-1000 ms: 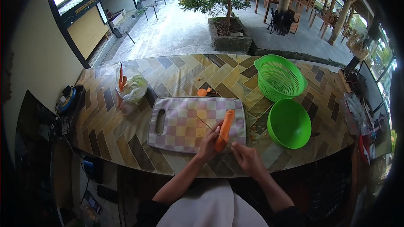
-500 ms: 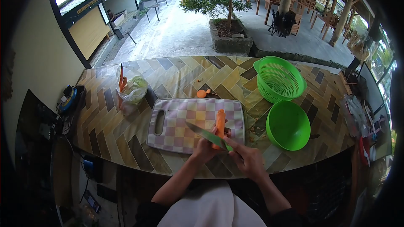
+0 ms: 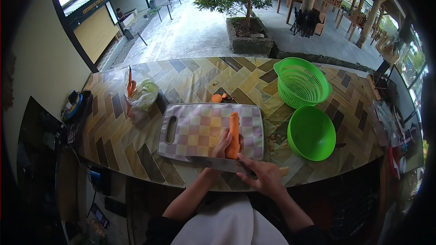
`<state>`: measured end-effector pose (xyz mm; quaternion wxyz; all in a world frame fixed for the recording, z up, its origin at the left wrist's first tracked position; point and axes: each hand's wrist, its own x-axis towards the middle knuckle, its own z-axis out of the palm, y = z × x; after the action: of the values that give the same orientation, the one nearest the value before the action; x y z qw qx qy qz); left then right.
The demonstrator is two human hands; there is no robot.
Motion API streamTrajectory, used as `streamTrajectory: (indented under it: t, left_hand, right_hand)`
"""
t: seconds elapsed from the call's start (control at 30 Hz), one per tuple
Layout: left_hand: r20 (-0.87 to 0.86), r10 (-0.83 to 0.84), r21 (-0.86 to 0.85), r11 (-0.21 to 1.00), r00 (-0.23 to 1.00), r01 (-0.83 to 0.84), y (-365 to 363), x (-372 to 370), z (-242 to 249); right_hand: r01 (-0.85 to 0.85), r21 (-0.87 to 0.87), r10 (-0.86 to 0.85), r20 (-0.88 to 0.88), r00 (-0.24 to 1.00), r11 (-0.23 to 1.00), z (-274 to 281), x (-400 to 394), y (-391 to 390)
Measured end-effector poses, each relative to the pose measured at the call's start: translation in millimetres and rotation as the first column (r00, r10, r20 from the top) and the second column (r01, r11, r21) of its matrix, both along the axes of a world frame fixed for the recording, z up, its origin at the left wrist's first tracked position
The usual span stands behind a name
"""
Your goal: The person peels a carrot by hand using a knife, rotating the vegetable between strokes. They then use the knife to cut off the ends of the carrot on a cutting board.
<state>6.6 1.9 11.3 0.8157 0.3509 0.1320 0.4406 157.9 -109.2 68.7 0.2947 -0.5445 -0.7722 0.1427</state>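
Observation:
My left hand (image 3: 222, 146) is closed around a peeled orange carrot (image 3: 234, 131), held lengthwise over the right half of the checkered cutting board (image 3: 193, 124). In my right hand (image 3: 263, 176) is a knife (image 3: 211, 162), its wide blade pointing left across the board's near edge. The blade overlaps the lower end of the carrot in this view, near my left wrist. Part of the pale handle (image 3: 284, 171) sticks out beyond my right hand. Just past the board's far edge lie carrot pieces (image 3: 217, 98).
Right of the board stand a green colander (image 3: 293, 88) and a green bowl (image 3: 311, 134), their rims close together. A clear plastic bag (image 3: 146, 97) with carrots and a pale green vegetable lies at the left. Small scraps dot the patterned tabletop (image 3: 136, 140).
The knife has swung from a slant over the carrot to a flatter position nearer my body. My left hand has shifted up along the carrot.

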Motion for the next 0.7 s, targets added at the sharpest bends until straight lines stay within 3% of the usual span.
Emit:
streamTrajectory:
  t: [0.37,0.7]
  left_hand:
    - [-0.07,0.086,0.042,0.996,0.994,-0.084,0.4,1.2,-5.2]
    - [-0.041,0.039,0.04,0.999,0.998,-0.037,-1.2,-0.2,-2.7]
  right_hand:
    - [0.021,-0.063,-0.022,-0.009,1.0,0.998,4.3,-1.6,-0.7]
    - [0.001,-0.052,-0.003,-0.022,1.0,0.999,0.0,-2.2,1.8]
